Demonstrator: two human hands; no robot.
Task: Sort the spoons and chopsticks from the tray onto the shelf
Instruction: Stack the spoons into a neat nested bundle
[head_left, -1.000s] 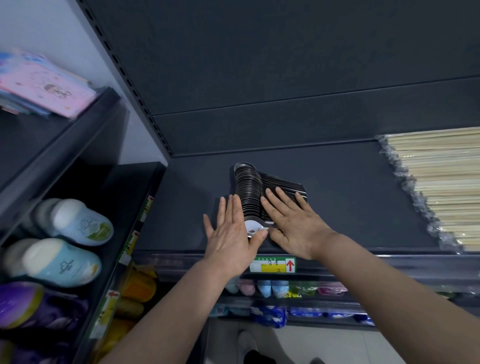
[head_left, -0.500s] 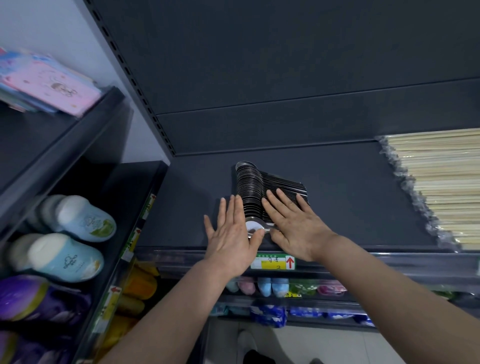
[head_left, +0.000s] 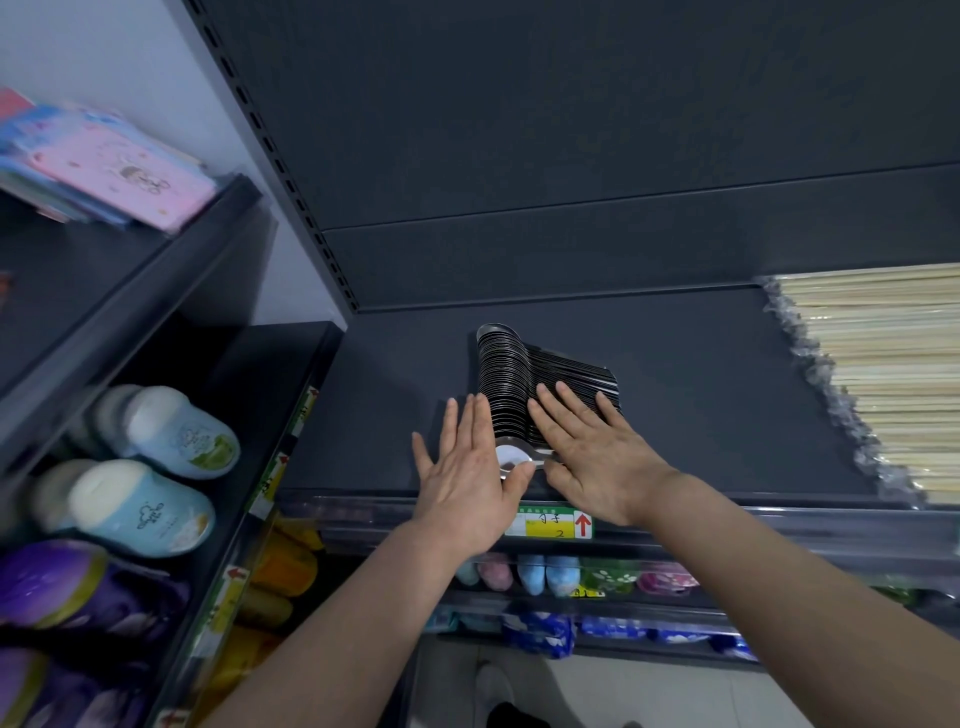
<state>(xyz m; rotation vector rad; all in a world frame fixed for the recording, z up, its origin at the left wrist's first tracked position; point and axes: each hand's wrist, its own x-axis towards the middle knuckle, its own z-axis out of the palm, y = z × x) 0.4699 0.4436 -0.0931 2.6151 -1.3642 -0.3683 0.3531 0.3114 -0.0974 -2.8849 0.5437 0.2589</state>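
A tight row of metal spoons (head_left: 501, 379) stands on edge on the dark shelf (head_left: 701, 395), bowls to the left and handles fanning to the right. My left hand (head_left: 470, 475) lies flat with straight fingers against the left side of the row, its thumb touching the nearest spoon bowl. My right hand (head_left: 597, 452) rests flat on the spoon handles, fingers spread. Wrapped bundles of pale chopsticks (head_left: 883, 374) lie on the same shelf at the far right. No tray is in view.
A yellow and green price label (head_left: 553, 524) sits on the shelf's front rail below my hands. A side shelf unit at left holds blue slippers (head_left: 156, 467) and pink packets (head_left: 114, 166). Lower shelves hold small coloured goods (head_left: 545, 571).
Both hands stay flat against the spoon row. The view has shifted slightly; the spoons and hands have barely moved.
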